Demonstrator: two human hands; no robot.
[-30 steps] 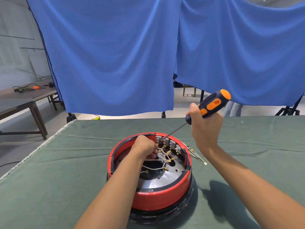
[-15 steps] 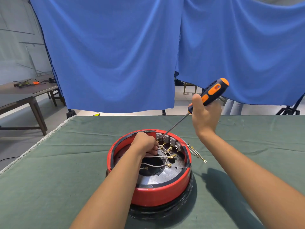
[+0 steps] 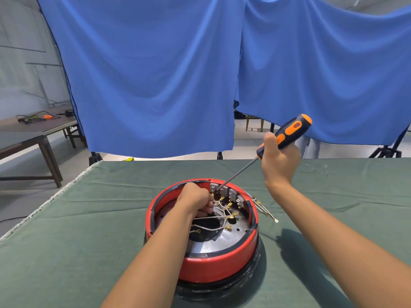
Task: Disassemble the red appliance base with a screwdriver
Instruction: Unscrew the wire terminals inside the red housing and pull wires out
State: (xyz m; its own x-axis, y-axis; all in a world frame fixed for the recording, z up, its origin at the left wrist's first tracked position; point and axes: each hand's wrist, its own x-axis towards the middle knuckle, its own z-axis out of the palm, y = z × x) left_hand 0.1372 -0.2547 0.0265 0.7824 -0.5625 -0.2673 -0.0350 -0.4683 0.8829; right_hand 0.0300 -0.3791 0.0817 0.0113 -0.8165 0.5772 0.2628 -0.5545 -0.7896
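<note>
The round red appliance base sits open side up on the green table cloth, showing a metal plate, white wires with brass terminals and a row of grey terminal blocks at its far rim. My left hand reaches inside the base, its curled fingers holding the wires beside the blocks. My right hand grips the orange and dark blue screwdriver above and behind the base. The shaft slants down-left and its tip meets the leftmost terminal blocks.
A few loose wires with ring terminals lie on the cloth just right of the base. Blue curtains hang behind the table. A wooden bench with cables stands far left. The table's left edge runs diagonally.
My right hand and the screwdriver handle rose and tilted more upright over the second, with the tip staying at the terminal blocks. My left hand stayed inside the base.
</note>
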